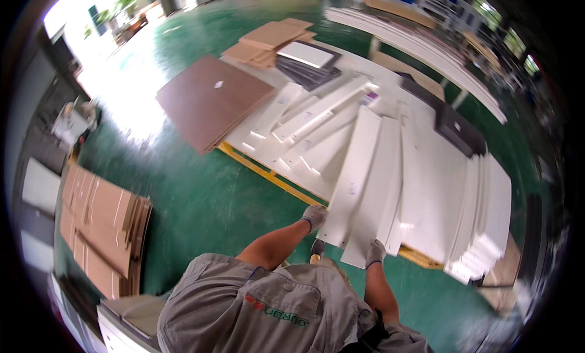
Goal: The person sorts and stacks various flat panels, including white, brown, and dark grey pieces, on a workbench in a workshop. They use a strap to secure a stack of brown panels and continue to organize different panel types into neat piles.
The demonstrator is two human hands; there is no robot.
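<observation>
Two long white panels [351, 182] lie side by side, slightly fanned, with their near ends sticking out past the table's front edge. My left hand [315, 216], in a light work glove, is closed at the left edge of the left panel near its end. My right hand [375, 254], also gloved, grips the near end of the neighbouring white panel [369, 197] by its right corner. The undersides, where some fingers go, are hidden. Just right of it lies a narrower white strip [395, 197]. More white boards [317, 118] lie crisscrossed farther left.
The white-topped table [426, 170] has a yellow frame [268, 175]. Brown boards [213, 100] overhang its left end; stacked white panels [481, 219] stand at the right. Dark grey pieces [454, 124] lie behind. Cardboard packs [100, 225] rest on the green floor [189, 201] at left.
</observation>
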